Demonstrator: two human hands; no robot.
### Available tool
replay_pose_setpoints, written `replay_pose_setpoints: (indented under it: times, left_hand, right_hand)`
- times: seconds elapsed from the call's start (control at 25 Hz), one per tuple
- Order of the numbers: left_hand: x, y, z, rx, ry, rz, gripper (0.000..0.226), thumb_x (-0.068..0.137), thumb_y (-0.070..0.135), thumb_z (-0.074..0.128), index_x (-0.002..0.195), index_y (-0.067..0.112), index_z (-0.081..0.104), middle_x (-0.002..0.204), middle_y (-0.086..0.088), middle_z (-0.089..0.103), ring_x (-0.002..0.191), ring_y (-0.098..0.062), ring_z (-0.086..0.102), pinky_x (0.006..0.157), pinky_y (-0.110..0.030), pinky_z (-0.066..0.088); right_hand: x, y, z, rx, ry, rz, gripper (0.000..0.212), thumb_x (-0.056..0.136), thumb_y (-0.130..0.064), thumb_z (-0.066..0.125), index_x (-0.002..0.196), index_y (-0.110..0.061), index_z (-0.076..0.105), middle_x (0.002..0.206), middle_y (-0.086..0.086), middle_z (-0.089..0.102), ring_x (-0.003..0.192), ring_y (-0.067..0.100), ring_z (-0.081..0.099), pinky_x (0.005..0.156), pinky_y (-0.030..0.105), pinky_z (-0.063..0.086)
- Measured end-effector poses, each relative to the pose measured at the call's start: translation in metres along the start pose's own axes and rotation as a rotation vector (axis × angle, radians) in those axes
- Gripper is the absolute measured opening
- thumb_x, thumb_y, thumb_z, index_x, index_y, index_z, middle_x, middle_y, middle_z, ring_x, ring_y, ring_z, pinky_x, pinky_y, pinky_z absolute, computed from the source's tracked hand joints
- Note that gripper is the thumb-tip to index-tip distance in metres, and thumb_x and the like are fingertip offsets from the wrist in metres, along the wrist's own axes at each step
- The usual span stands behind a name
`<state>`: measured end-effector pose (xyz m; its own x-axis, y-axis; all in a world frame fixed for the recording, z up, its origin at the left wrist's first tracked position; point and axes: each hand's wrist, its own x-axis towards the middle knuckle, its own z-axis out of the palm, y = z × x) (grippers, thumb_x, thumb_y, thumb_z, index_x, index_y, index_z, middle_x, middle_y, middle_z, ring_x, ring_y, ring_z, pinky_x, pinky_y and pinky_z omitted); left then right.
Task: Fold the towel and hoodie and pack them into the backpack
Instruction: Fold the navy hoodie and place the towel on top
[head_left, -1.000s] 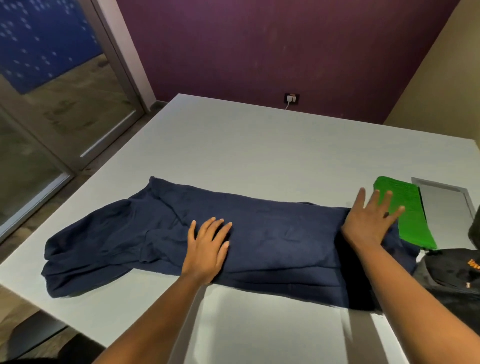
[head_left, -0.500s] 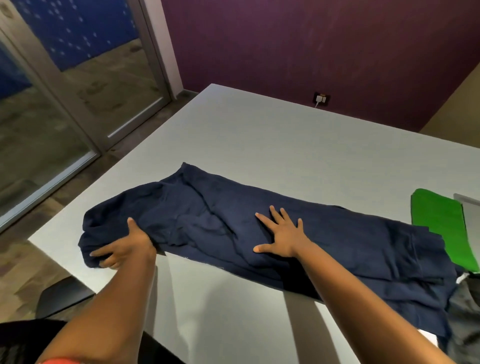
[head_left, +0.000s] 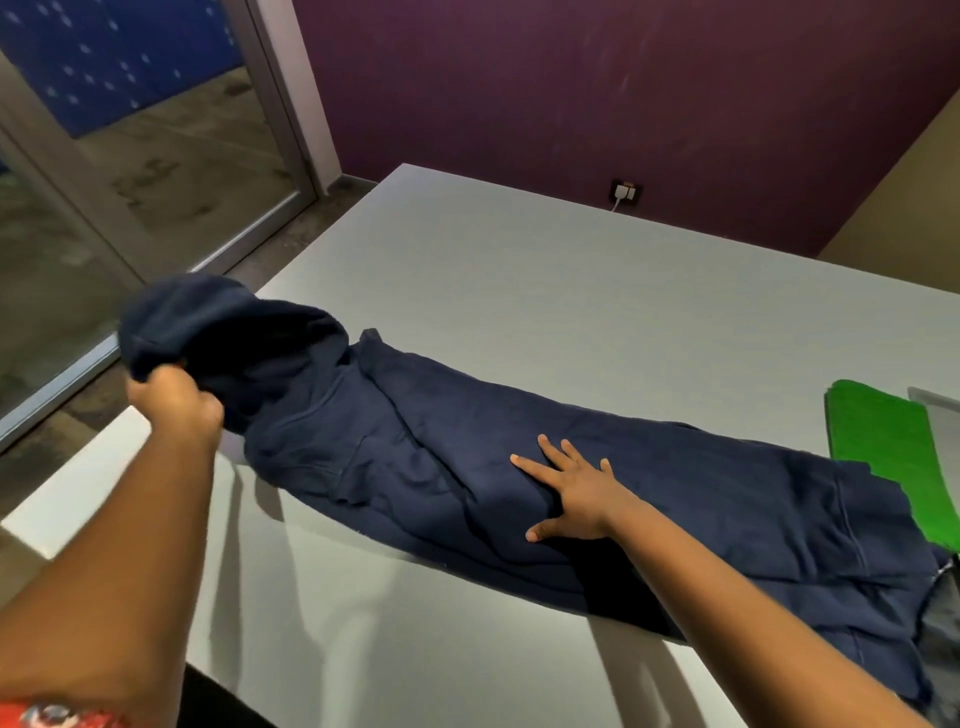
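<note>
Hoodie (head_left: 519, 467) stretched long across grey table (head_left: 545, 291), left hand (head_left: 174, 405) fisted round its lifted hood end, right hand (head_left: 571, 491) flat, fingers spread mid-body, green towel (head_left: 893, 452) beside far end

Left hand (head_left: 174, 402) is gripping the hood end of the hoodie (head_left: 467, 467) — fingertips hidden in the bunched cloth, hood above the grip motion-blurred. Far from the grip, right edge is cutting off the green towel (head_left: 883, 441). Dark object (head_left: 943, 618) below it — too little showing to identify.
</note>
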<state>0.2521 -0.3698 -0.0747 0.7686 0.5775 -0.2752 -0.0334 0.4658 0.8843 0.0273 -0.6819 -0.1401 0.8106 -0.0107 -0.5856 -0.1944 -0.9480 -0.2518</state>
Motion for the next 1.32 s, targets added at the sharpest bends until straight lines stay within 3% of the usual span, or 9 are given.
replay_pose_setpoints:
  times: [0.2, 0.36, 0.48, 0.56, 0.84, 0.92, 1.0, 1.12, 1.32]
  left_hand:
    - [0.05, -0.013, -0.009, 0.599, -0.173, -0.113, 0.062, 0.099, 0.035, 0.041, 0.15, 0.021, 0.008, 0.151, -0.003, 0.034, 0.13, -0.019, 0.042, 0.108, -0.038, 0.035]
    - [0.004, -0.061, -0.027, 1.259, -0.465, 0.079, 0.074, 0.093, 0.053, 0.042, 0.148, 0.038, -0.005, 0.158, -0.013, -0.008, 0.146, -0.033, -0.002, 0.115, -0.057, 0.008]
    - [-0.047, -0.098, -0.05, 1.838, -0.839, 0.389, 0.075, 0.088, 0.068, 0.03, 0.141, 0.046, -0.018, 0.154, -0.001, -0.028, 0.143, -0.024, -0.023, 0.107, -0.067, -0.003]
    - [-0.052, -0.104, -0.066, 1.983, -0.84, 0.301, 0.077, 0.084, 0.074, 0.022, 0.139, 0.045, -0.024, 0.153, 0.001, -0.031, 0.143, -0.02, -0.025, 0.107, -0.068, -0.003]
    - [-0.063, -0.083, -0.034, 2.029, -0.75, -0.081, 0.082, 0.093, 0.057, 0.036, 0.145, 0.034, -0.022, 0.155, -0.007, -0.026, 0.145, -0.025, -0.018, 0.11, -0.065, 0.0]
    - [-0.088, -0.086, -0.016, 1.859, -0.644, 0.02, 0.077, 0.096, 0.037, 0.041, 0.149, 0.025, -0.014, 0.157, -0.014, -0.016, 0.146, -0.028, -0.013, 0.112, -0.061, -0.002]
    - [-0.122, -0.095, -0.003, 1.768, -0.671, 0.382, 0.072, 0.096, 0.03, 0.038, 0.151, 0.018, -0.008, 0.157, -0.015, -0.011, 0.146, -0.028, -0.012, 0.112, -0.059, -0.006]
    - [-0.183, -0.114, 0.012, 1.658, -1.12, 0.842, 0.069, 0.098, 0.039, 0.032, 0.149, 0.019, -0.009, 0.158, -0.007, -0.012, 0.146, -0.023, -0.015, 0.112, -0.055, -0.011]
    - [-0.269, -0.15, -0.003, 1.72, -1.909, 0.806, 0.076, 0.091, 0.061, 0.035, 0.145, 0.04, -0.013, 0.157, -0.001, -0.021, 0.143, -0.018, -0.024, 0.109, -0.06, -0.018]
  right_hand:
    - [0.001, 0.001, -0.001, -0.022, -0.016, 0.003, 0.096, 0.077, -0.057, 0.064, 0.144, -0.049, -0.005, 0.156, -0.006, -0.021, 0.145, 0.023, -0.017, 0.112, 0.062, -0.002]
    - [0.001, 0.001, 0.001, -0.053, -0.006, 0.008, 0.1, 0.075, -0.058, 0.065, 0.143, -0.051, -0.008, 0.155, -0.007, -0.024, 0.144, 0.022, -0.02, 0.112, 0.063, -0.003]
    - [0.0, 0.003, 0.003, -0.104, -0.011, 0.008, 0.104, 0.073, -0.059, 0.066, 0.142, -0.051, -0.011, 0.154, -0.008, -0.028, 0.144, 0.022, -0.022, 0.11, 0.065, -0.002]
    - [-0.003, 0.005, 0.005, -0.12, -0.02, 0.023, 0.102, 0.074, -0.061, 0.063, 0.141, -0.051, -0.014, 0.153, -0.008, -0.03, 0.143, 0.023, -0.024, 0.108, 0.067, -0.003]
    - [-0.013, 0.009, 0.007, -0.021, -0.008, 0.003, 0.087, 0.082, -0.057, 0.057, 0.145, -0.047, -0.003, 0.155, -0.006, -0.024, 0.144, 0.022, -0.022, 0.11, 0.062, -0.008]
    - [-0.023, 0.018, 0.003, 0.335, 0.163, -0.024, 0.069, 0.086, -0.045, 0.06, 0.145, -0.037, 0.025, 0.159, -0.002, 0.009, 0.147, 0.017, 0.003, 0.117, 0.045, 0.003]
    - [-0.037, 0.035, -0.002, 0.708, 0.551, 0.102, 0.047, 0.088, -0.029, 0.063, 0.133, -0.021, 0.052, 0.141, 0.003, 0.049, 0.135, 0.017, 0.04, 0.108, 0.024, 0.027]
    - [-0.068, 0.09, -0.003, 0.735, 0.956, 0.542, 0.036, 0.088, -0.02, 0.061, 0.121, -0.008, 0.059, 0.124, 0.015, 0.061, 0.116, 0.031, 0.055, 0.093, 0.032, 0.043]
    - [-0.119, 0.165, 0.012, 0.656, 0.901, 1.113, 0.073, 0.08, -0.031, 0.071, 0.132, 0.007, 0.037, 0.136, 0.033, 0.037, 0.127, 0.045, 0.036, 0.104, 0.049, 0.032]
